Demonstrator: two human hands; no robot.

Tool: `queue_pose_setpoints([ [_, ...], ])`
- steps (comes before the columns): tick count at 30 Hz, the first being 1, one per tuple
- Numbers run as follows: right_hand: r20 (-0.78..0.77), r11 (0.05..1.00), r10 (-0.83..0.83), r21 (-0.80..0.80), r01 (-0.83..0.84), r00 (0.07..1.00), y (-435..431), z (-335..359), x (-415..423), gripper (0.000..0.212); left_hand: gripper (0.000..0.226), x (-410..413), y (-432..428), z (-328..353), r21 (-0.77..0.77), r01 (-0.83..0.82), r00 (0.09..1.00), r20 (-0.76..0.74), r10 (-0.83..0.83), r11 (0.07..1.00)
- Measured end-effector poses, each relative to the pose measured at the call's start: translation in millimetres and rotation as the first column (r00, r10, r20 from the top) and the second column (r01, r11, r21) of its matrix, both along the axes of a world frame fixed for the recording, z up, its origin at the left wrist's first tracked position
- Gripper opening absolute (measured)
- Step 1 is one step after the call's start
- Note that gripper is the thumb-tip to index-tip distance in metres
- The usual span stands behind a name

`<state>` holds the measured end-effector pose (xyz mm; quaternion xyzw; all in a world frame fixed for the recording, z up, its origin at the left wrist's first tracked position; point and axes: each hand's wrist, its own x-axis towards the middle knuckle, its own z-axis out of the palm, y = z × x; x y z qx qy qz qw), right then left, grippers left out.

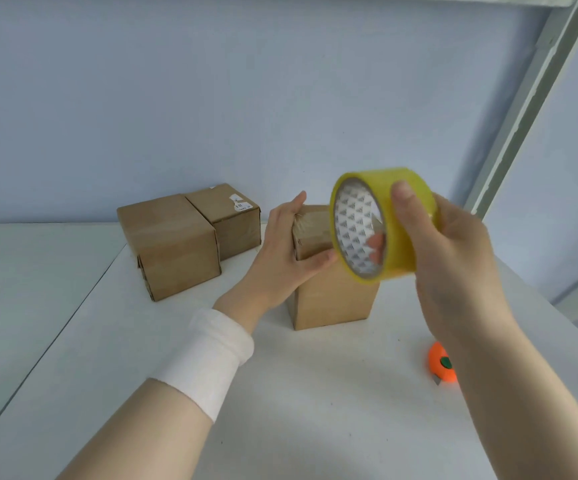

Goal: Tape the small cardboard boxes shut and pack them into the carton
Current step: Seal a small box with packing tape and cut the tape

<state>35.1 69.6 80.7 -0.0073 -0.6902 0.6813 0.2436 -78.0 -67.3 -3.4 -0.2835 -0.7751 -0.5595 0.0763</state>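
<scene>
From here I cannot see the right part of the small box (332,299) top: the tape roll (398,216) in the right hand (453,258) covers it, and the left hand (287,244) hides its left edge. Below the right hand, the forearm (509,393) covers part of the orange cutter (439,362). The label (240,203) beyond the left hand is too small to read.

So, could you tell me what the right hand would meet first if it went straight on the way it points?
Probably the small box, near its top, where the left hand rests. The tape roll held by the right hand would touch first. Depth is unclear.
</scene>
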Motion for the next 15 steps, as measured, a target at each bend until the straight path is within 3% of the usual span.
queue_pose_setpoints([
  [2,0.058,0.997,0.015,-0.072,-0.011,0.998,3,-7,17,0.040,0.111,1,-1,1,-0.012,0.003,1.000,0.020,-0.002,1.000],
  [6,0.135,0.999,0.029,0.016,-0.031,0.990,6,-26,30,0.035,0.116,-1,1,0,0.007,-0.010,1.000,0.010,0.010,1.000],
  [13,0.123,0.996,0.090,-0.016,-0.088,0.988,-11,-56,30,0.038,0.084,3,8,-1,0.086,-0.065,0.998,-0.013,0.066,0.994],
  [15,0.075,0.995,0.101,-0.003,-0.101,0.992,-5,-39,28,0.041,0.076,7,14,9,0.150,-0.104,0.993,0.066,0.095,0.983],
])
